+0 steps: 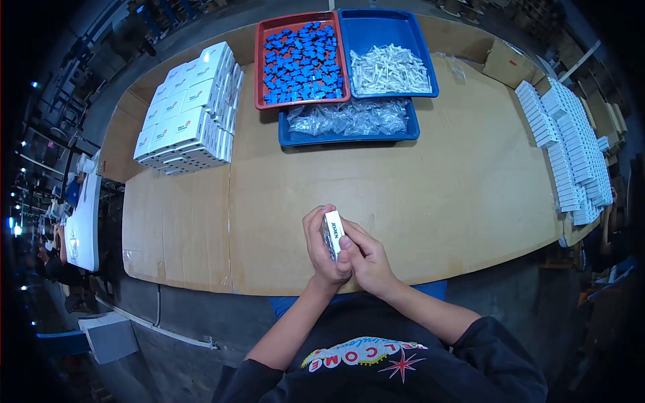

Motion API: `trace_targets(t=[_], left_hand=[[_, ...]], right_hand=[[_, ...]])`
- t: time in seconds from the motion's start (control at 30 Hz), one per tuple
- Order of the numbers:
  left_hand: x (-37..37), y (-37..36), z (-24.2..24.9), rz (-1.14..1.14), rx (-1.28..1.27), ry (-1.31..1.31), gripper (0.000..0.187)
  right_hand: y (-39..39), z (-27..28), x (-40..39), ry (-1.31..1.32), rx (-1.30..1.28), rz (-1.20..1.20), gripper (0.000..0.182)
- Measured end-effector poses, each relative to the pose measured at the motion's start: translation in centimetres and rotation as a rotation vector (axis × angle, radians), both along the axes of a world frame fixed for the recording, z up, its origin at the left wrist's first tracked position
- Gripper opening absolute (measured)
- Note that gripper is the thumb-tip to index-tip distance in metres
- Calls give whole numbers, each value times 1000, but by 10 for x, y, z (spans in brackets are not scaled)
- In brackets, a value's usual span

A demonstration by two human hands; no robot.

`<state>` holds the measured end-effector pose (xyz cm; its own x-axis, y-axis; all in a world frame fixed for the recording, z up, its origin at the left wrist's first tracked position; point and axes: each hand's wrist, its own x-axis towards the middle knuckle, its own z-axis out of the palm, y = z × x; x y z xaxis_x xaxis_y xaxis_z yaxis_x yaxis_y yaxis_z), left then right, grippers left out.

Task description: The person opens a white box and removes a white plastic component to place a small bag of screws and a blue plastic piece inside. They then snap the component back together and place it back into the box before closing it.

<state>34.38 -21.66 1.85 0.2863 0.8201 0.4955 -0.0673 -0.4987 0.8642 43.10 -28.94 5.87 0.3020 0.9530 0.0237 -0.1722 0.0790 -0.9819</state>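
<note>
A small white box (334, 223) with dark lettering on its side stands tilted between my two hands, close to the table's front edge. My left hand (321, 252) is wrapped round the box from the left, its fingertips at the top end. From the right, my right hand (368, 258) closes on the same box, with a thumb against its lower end. Part of the box is hidden by the fingers and palms. Its left face looks dark or shiny, and I cannot make out what shows there.
Cardboard covers the table (376, 191). White boxes (185, 111) are stacked at the left, and more white boxes (571, 148) at the right. At the back stand a red tray (260, 87) of blue pieces, a blue tray (349, 33) of white pieces, and another blue tray (349, 140) of clear bags.
</note>
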Motion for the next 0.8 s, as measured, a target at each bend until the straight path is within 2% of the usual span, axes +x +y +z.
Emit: trace_targets(t=[0.17,0.27,0.37,0.8], left_hand=[[4,0,-5,66,49,-101,77],[3,-1,-4,68,43,-109,75],[-3,-2,-4,6,9,-71,84],[1,-7,-5,-2,-33,-99,84]], right_hand=[[-2,1,0,-200,22,-5,47],[-3,5,-1,-231,29,-6,46],[-4,9,-1,-256,29,-1,46],[-10,6,0,-316,9,-7,47]])
